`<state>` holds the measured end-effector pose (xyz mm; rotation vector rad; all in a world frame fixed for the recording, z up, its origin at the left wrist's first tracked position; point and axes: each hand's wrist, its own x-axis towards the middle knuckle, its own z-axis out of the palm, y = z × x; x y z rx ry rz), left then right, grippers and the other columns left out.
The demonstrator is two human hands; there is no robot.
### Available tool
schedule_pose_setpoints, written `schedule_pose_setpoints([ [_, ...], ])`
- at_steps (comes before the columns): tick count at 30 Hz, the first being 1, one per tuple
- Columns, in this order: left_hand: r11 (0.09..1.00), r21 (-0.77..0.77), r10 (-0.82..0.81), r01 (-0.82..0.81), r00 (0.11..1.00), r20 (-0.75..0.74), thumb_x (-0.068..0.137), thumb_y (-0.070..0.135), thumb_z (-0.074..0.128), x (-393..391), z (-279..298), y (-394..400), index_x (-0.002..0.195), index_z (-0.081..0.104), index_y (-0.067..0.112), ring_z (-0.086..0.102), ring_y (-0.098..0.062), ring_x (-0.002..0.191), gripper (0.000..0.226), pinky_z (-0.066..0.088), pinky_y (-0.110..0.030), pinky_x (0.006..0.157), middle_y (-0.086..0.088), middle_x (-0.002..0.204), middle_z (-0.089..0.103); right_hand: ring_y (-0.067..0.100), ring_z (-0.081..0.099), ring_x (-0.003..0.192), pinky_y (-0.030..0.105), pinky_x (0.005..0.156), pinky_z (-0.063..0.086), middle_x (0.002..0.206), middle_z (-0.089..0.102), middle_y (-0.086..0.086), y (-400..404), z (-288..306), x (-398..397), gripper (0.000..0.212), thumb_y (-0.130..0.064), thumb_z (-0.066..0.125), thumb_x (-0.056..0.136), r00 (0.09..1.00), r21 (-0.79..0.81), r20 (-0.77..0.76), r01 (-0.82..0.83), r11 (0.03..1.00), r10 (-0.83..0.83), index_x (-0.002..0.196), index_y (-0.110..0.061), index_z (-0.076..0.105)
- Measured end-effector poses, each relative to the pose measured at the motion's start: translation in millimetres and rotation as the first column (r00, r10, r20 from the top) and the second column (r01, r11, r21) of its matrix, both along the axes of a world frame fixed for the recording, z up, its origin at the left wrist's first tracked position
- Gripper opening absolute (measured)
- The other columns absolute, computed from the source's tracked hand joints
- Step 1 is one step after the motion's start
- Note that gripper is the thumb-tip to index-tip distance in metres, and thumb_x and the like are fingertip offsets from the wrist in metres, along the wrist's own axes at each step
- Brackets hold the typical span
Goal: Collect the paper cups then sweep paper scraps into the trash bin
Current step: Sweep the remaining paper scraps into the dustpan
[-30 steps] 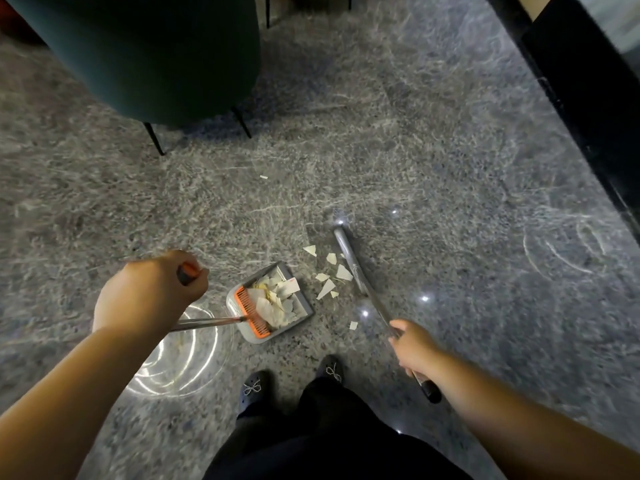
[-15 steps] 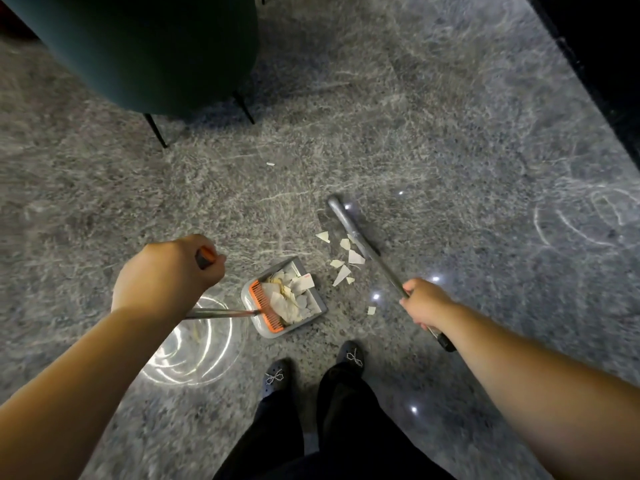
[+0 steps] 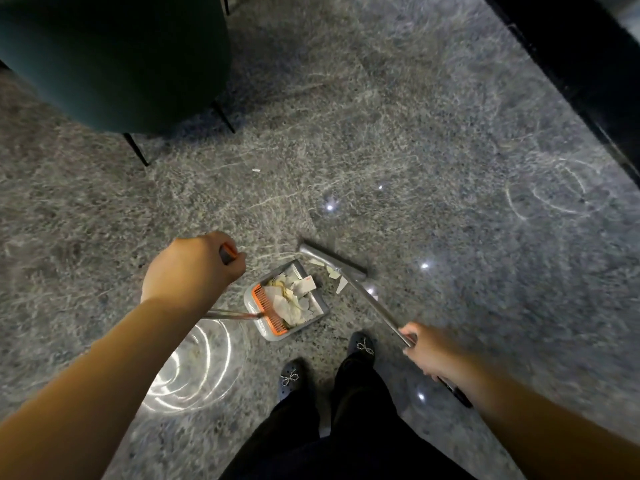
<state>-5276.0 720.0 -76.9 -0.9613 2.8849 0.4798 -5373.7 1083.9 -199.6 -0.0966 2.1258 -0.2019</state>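
Observation:
My left hand [image 3: 188, 271] is shut on the orange-tipped dustpan handle. The grey dustpan [image 3: 313, 303] sits on the floor with an orange comb edge and holds several white paper scraps [image 3: 291, 299]. My right hand [image 3: 429, 351] grips the metal broom handle [image 3: 377, 306]. The grey broom head [image 3: 332, 259] lies just beyond the pan's mouth, with a few loose scraps [image 3: 337, 277] pressed between it and the pan. One small scrap [image 3: 256, 170] lies alone farther out.
A dark green chair [image 3: 114, 60] on thin black legs stands at the upper left. A black wall base [image 3: 588, 71] runs along the right. My shoes [image 3: 360, 346] are just behind the dustpan. The floor is glossy grey stone [image 3: 433, 150].
The broom head has swept left toward the dustpan, pushing the loose scraps up against the pan's mouth. My right hand moved with it. The left hand holds the pan steady.

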Motion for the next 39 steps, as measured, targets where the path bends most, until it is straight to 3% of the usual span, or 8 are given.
schedule_pose_setpoints([
  [7,0.994,-0.033,-0.108,0.109,0.994,0.034,0.081,0.050,0.068,4,3,-21,0.080,0.063,0.035,0.048,-0.024,0.060,0.016,0.037,-0.027,0.055,0.006,0.060,0.049,0.008,0.055,0.056,0.015,0.035,0.038,0.096,0.059,-0.001,14,8,32,0.036,-0.017,0.060,0.091,0.978,-0.064,-0.064,0.196,0.979,-0.200,0.127,-0.022,0.055],
  [10,0.990,-0.036,-0.138,0.140,0.990,0.040,0.081,0.050,0.068,1,4,-32,0.081,0.062,0.034,0.047,-0.022,0.059,0.016,0.035,-0.027,0.054,0.007,0.060,0.047,0.008,0.056,0.067,0.017,0.048,0.043,0.111,0.062,0.004,17,8,37,0.044,-0.021,0.059,0.093,0.978,-0.029,-0.057,0.199,0.980,-0.200,0.135,-0.019,0.048],
  [13,0.988,-0.046,-0.142,0.144,0.988,0.053,0.081,0.050,0.068,2,2,-40,0.077,0.059,0.036,0.044,-0.018,0.055,0.016,0.033,-0.026,0.053,0.013,0.057,0.044,0.021,0.065,0.085,0.028,0.066,0.052,0.108,0.061,0.007,15,8,34,0.043,-0.020,0.056,0.094,0.971,0.024,-0.056,0.233,0.972,-0.231,0.136,-0.016,0.046],
  [18,0.987,-0.038,-0.154,0.156,0.987,0.049,0.082,0.050,0.067,6,-3,-53,0.078,0.062,0.034,0.050,-0.025,0.062,0.017,0.039,-0.028,0.055,0.007,0.060,0.048,0.017,0.057,0.048,0.020,0.039,0.042,0.081,0.064,0.013,3,6,37,0.047,-0.015,0.049,0.097,0.958,0.074,0.019,0.285,0.956,-0.287,0.143,-0.012,0.035],
  [20,0.987,-0.044,-0.156,0.157,0.987,0.039,0.081,0.049,0.068,5,-4,-56,0.077,0.061,0.034,0.050,-0.025,0.062,0.017,0.038,-0.028,0.055,0.007,0.060,0.049,0.017,0.053,0.042,0.020,0.036,0.038,0.069,0.060,0.011,-5,4,48,0.046,-0.016,0.049,0.097,0.955,0.059,0.046,0.290,0.955,-0.293,0.142,-0.011,0.035],
  [24,0.982,-0.059,-0.174,0.177,0.984,0.046,0.082,0.048,0.066,-2,-6,-50,0.082,0.064,0.033,0.051,-0.023,0.061,0.016,0.040,-0.028,0.054,0.007,0.061,0.052,0.014,0.050,0.047,0.019,0.037,0.041,0.076,0.057,0.008,-28,-1,66,0.042,-0.016,0.052,0.093,0.953,0.007,0.057,0.296,0.955,-0.296,0.134,-0.013,0.044],
  [27,0.976,-0.082,-0.199,0.203,0.979,0.049,0.084,0.046,0.064,-6,-6,-49,0.082,0.064,0.030,0.053,-0.024,0.061,0.017,0.039,-0.027,0.052,0.004,0.062,0.054,0.023,0.055,0.047,0.030,0.044,0.047,0.068,0.061,0.013,-45,0,71,0.038,-0.018,0.049,0.093,0.930,-0.031,0.125,0.351,0.936,-0.345,0.130,-0.020,0.044],
  [39,0.971,-0.118,-0.200,0.206,0.978,0.059,0.086,0.050,0.063,-3,-8,-44,0.084,0.063,0.031,0.050,-0.024,0.059,0.019,0.026,-0.020,0.046,0.008,0.060,0.046,0.011,0.048,0.045,0.023,0.042,0.043,0.064,0.055,0.004,-97,23,89,0.045,-0.018,0.051,0.095,0.931,-0.143,0.309,0.247,0.958,-0.194,0.138,-0.028,0.042],
])
